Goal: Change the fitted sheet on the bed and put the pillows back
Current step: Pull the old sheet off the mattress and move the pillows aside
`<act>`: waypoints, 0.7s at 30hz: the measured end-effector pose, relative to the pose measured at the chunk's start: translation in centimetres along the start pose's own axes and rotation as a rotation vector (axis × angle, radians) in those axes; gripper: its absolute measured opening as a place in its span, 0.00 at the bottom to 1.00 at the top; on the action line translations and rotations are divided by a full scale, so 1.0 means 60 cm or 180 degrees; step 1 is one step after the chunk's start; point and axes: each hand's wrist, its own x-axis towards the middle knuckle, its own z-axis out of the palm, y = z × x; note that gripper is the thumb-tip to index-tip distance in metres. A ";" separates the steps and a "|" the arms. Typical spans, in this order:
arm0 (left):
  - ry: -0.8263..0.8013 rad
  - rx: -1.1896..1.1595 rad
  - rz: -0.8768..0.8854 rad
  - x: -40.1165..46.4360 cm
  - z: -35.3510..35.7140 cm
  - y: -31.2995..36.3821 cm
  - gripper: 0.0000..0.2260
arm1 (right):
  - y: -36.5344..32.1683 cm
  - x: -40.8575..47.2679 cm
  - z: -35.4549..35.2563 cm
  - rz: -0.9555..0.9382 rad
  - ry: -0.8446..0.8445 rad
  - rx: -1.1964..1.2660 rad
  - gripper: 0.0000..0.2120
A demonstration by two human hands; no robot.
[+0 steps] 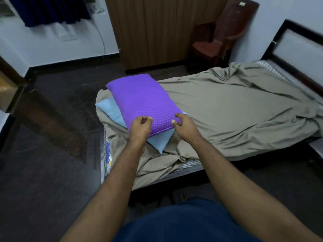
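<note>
A purple pillow (143, 102) lies on top of a light blue pillow (111, 110) at the near left end of the bed. A loose, wrinkled grey-brown sheet (236, 109) covers the mattress, and its striped edge (187, 165) shows at the near corner. My left hand (140, 127) hovers over the purple pillow's near edge with its fingers curled in and nothing in them. My right hand (185, 125) is at the pillow's near right corner, thumb and fingers slightly apart, holding nothing that I can see.
A dark bed frame with a headboard (297, 42) stands at the far right. A reddish plastic chair (220, 37) and a wooden wardrobe (157, 28) are behind the bed. Dark floor (52, 137) lies to the left.
</note>
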 end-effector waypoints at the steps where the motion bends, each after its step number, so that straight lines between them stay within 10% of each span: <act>1: -0.0035 0.0018 -0.0014 0.000 0.010 0.004 0.11 | 0.003 -0.001 -0.015 0.0031 0.0046 -0.0009 0.23; 21: -0.0631 0.0398 0.0121 0.055 0.518 0.089 0.05 | 0.374 0.095 -0.378 0.0687 0.0633 0.0055 0.22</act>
